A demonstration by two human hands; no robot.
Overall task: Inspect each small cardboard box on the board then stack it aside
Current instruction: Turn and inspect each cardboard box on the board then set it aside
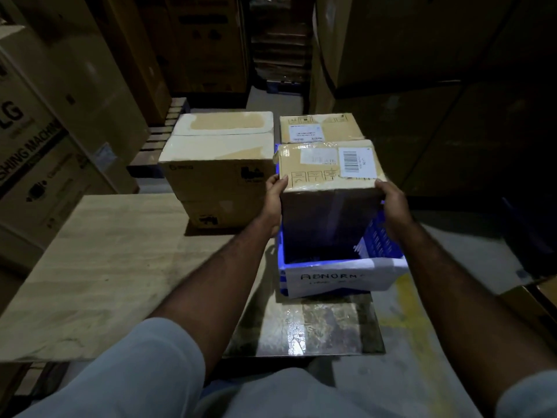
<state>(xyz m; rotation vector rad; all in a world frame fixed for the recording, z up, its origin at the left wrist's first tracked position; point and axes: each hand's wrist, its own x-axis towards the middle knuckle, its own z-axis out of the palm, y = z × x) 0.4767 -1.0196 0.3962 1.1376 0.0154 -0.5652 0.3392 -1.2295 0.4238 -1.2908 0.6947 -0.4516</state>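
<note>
Writing: "LG" and "SHING MACHIN", cut off at both ends, are printed on the large carton (pixel 30 131) at far left; "ABNORM", hand-lettered, shows on the white paper sheet (pixel 340 277) hung over the near wall of the blue crate (pixel 382 239). A fainter line under it cannot be read.
Held item: small cardboard box (pixel 325 176), upright and slightly tilted, centre right. Its top face carries a white barcode label, a second white label and a row of printed handling symbols, with text too small to read.
Left hand (pixel 275 194): clasps the box's upper left edge, thumb on the top face.
Right hand (pixel 391 203): fingers curled over the box's near right corner, gripping it.
Crate contents: the box's lower end sits inside the slotted walls. The interior is dark, so whether the box touches bottom cannot be told.
Behind crate: second small box (pixel 319 128) with a white label, unreadable.
Left of crate: stacked cartons (pixel 217 176), two high, the top one with pale taped flaps and black marks on its front.
Board: pale wooden board (pixel 105 267) at left, beside the stack.
Under crate: shiny sheet (pixel 316 324).
</note>
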